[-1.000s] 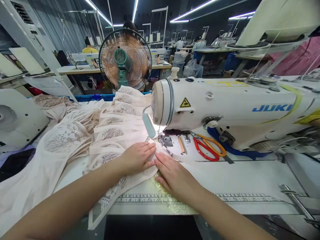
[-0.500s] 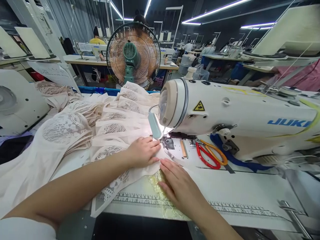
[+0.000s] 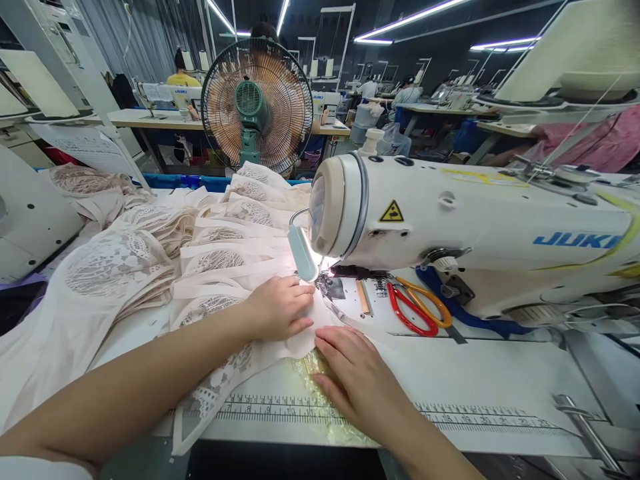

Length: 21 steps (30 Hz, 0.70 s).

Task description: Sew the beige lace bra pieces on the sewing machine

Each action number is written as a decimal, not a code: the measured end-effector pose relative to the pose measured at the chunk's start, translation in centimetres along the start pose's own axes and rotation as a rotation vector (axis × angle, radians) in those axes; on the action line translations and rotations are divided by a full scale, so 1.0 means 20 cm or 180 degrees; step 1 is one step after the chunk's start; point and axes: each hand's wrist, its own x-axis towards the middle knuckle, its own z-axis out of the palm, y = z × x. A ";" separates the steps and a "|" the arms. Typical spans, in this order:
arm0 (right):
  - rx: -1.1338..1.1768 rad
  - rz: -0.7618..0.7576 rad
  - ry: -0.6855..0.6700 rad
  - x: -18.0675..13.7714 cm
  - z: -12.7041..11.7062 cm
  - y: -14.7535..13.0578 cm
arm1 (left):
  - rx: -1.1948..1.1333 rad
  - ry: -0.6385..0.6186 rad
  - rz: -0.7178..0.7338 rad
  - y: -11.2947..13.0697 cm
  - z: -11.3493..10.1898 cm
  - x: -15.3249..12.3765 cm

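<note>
My left hand (image 3: 280, 308) lies palm down on a pale lace bra (image 3: 235, 360), fingers slightly bent, close to the needle area of a white JUKI sewing machine (image 3: 480, 220). Lower and to the right, my right hand (image 3: 357, 373) rests flat with its thumb apart, fingertips at the edge of the same pale fabric. Beneath that hand a yellowish clear film or tape (image 3: 320, 373) covers part of the printed ruler (image 3: 265, 408). A small lamp (image 3: 302, 253) lights the stitching spot. The needle and presser foot are mostly hidden.
Red-handled scissors (image 3: 411, 310) and orange-handled scissors (image 3: 430, 300) lie right of the needle area, beside a tan strip (image 3: 363, 297). Stacked bras (image 3: 120, 267) cover the left side. A large fan (image 3: 257, 107) stands behind the table. Several people sit at machines further back.
The view has shifted slightly, so the scene sits a little further left. Both hands stay on the fabric in nearly the same place by the machine.
</note>
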 end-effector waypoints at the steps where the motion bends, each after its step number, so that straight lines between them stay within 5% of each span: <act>1: -0.0005 -0.0002 0.0012 0.00 0.00 0.00 | -0.0018 -0.0043 0.0001 -0.01 0.00 0.00; 8: -0.0328 0.0066 0.0314 -0.01 0.03 0.03 | 0.0228 -0.0119 -0.0191 0.01 0.03 0.01; 21: -0.0184 0.0085 0.0211 0.00 0.00 0.03 | 0.0240 -0.0160 -0.0131 0.00 0.01 0.01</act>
